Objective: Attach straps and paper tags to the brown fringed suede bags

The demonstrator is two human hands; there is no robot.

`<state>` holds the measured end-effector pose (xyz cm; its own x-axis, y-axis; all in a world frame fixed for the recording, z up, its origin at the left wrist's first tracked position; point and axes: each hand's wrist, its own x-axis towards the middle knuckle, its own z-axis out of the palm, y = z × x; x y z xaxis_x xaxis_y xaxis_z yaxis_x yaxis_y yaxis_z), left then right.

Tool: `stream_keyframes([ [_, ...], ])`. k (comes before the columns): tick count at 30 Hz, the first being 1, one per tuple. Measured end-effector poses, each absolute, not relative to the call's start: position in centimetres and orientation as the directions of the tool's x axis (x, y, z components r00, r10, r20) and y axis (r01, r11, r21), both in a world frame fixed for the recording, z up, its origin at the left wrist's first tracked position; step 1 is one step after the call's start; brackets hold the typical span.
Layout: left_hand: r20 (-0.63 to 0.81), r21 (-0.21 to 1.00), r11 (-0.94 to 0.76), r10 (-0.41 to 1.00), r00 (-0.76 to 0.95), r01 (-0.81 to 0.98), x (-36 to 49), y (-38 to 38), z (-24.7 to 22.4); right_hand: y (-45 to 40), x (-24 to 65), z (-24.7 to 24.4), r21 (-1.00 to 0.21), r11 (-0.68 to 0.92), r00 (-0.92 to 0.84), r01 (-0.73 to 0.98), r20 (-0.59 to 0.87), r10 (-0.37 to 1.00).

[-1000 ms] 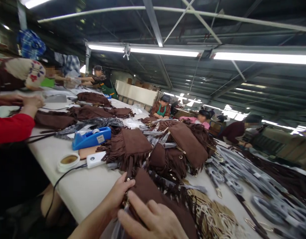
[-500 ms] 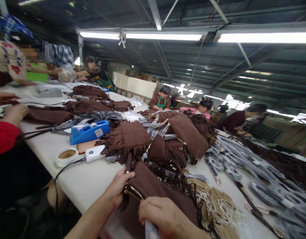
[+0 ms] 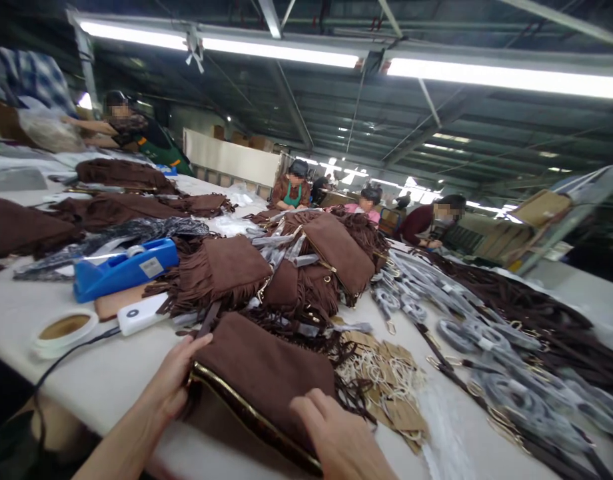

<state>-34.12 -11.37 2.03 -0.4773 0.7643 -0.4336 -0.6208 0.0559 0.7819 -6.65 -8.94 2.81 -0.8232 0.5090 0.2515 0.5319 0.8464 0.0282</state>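
Note:
A dark brown suede-like fringed bag (image 3: pixel 266 363) lies in front of me, its gold zipper edge (image 3: pixel 236 403) facing me and partly gaping. My left hand (image 3: pixel 179 373) pinches the bag's left corner at the zipper's end, thumb on top, beside a short brown strap. On the right part of the bag, my right hand (image 3: pixel 331 427) grips near the zipper edge, fingers curled over the front face; its thumb is hidden. Just behind lies a pile of similar fringed bags (image 3: pixel 336 250). Tan tags with white strings (image 3: pixel 386 380) lie to the right.
A blue tape dispenser (image 3: pixel 126 267), a white device with a cable (image 3: pixel 142 313) and a tape roll (image 3: pixel 65 330) are at left. Grey-wrapped straps with metal clips (image 3: pixel 466 327) cover the right side. Several people work around the table; one wears a green apron (image 3: pixel 159 150).
My right hand has slid right along the zipper edge, and more gold zipper shows. The wrapped grey piece in it is out of sight. My view has turned right.

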Motion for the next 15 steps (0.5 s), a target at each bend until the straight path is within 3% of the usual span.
stream_keyframes([
  [3, -0.360, 0.847, 0.060, 0.795, -0.488, -0.527, -34.7, -11.8, 1.5, -8.2, -9.7, 2.0, 0.087, 0.796, -0.792, 0.599, 0.213, 0.573],
  [5, -0.258, 0.930, 0.049, 0.792, -0.554, -0.364, -35.4, -12.4, 1.2, -7.5, -10.4, 2.3, 0.055, 0.787, -0.782, 0.614, 0.174, 0.598],
  [7, -0.013, 1.000, 0.026, 0.691, -0.723, 0.007, -35.8, -13.3, 1.3, -6.5, -10.3, 2.9, -0.006, 0.790, -0.775, 0.613, 0.189, 0.603],
  [8, 0.183, 0.967, 0.028, 0.615, -0.767, 0.254, -35.8, -13.9, 1.4, -6.0, -10.1, 3.2, -0.025, 0.792, -0.766, 0.611, 0.233, 0.599],
  [9, 0.395, 0.871, 0.028, 0.553, -0.734, 0.490, -35.7, -14.5, 1.6, -5.6, -10.0, 3.5, -0.026, 0.793, -0.752, 0.609, 0.297, 0.588],
  [11, 0.694, 0.583, -0.077, 0.565, -0.446, 0.809, -35.0, -15.4, 1.6, -5.1, -10.0, 3.6, 0.020, 0.801, -0.724, 0.598, 0.444, 0.529],
  [13, 0.748, 0.350, -0.328, 0.662, -0.052, 0.877, -34.0, -15.7, 0.6, -5.0, -10.1, 3.3, 0.088, 0.817, -0.725, 0.570, 0.522, 0.450],
  [15, 0.700, 0.215, -0.527, 0.670, 0.246, 0.822, -32.8, -15.0, -1.6, -5.1, -10.1, 2.8, 0.143, 0.841, -0.785, 0.522, 0.468, 0.407],
])
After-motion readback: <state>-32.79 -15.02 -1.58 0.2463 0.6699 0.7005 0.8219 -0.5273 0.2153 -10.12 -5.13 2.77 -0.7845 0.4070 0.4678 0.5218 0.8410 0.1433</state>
